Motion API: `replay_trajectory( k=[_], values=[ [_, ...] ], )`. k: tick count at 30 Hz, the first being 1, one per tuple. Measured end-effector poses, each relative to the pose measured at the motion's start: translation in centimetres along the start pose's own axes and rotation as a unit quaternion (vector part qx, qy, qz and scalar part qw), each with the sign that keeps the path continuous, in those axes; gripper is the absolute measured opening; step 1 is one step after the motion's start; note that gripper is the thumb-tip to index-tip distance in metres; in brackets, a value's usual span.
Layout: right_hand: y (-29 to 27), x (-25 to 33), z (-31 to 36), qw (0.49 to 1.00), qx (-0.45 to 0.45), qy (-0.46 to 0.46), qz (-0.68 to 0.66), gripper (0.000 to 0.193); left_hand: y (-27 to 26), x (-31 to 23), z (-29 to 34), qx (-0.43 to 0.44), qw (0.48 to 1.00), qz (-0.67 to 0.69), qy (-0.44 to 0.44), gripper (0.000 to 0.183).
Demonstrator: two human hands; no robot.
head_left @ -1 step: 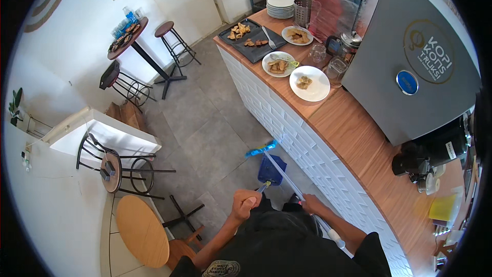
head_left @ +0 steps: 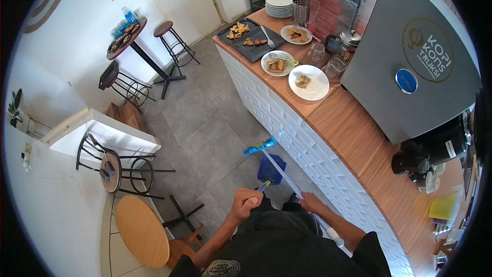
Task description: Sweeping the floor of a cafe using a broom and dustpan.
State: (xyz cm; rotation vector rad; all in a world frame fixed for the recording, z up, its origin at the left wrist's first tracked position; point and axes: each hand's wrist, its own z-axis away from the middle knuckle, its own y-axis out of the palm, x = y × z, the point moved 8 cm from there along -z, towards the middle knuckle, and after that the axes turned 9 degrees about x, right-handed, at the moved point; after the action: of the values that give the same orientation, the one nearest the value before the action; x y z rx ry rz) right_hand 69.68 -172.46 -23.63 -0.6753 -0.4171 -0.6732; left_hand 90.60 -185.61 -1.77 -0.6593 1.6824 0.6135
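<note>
A grey tiled floor [head_left: 205, 123] runs beside a wood-topped desk [head_left: 333, 123] with a white brick-pattern front. Along the desk's far end lie a black tray [head_left: 258, 54], a stack of white plates [head_left: 279, 6] and a perforated metal cutlery holder [head_left: 301, 11]. Three separate white plates [head_left: 318, 86] follow, beside two clear glasses [head_left: 336, 66] and a French press [head_left: 348, 46]; a large grey appliance [head_left: 394, 66] stands nearer. On the floor are a high pedestal table [head_left: 142, 22] and a round-seated bar stool [head_left: 163, 28]. Near the desk's front are a dark blue dustpan [head_left: 270, 169] and a blue-headed broom [head_left: 259, 147]; whether either touches the tiles is unclear.
</note>
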Motion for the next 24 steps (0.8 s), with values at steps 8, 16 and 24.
replay_trajectory(
  k=[8, 16, 24],
  values=[
    [1.0, 1.4, -8.6, 0.999, -0.041, -0.003, 0.005, 0.026, 2.2, -1.0, -0.5, 0.078, 0.997, -0.022, 0.016, 0.037],
    [1.4, -0.5, -5.5, 0.997, 0.036, 0.061, 0.007, 0.027, 1.7, -1.5, 2.3, -0.026, 0.997, -0.035, 0.061, 0.033],
    [-0.7, 0.8, -2.5, 0.998, 0.023, 0.027, -0.046, 0.029, 1.8, -1.7, 2.4, -0.058, 0.994, -0.039, 0.081, 0.035]
  ],
)
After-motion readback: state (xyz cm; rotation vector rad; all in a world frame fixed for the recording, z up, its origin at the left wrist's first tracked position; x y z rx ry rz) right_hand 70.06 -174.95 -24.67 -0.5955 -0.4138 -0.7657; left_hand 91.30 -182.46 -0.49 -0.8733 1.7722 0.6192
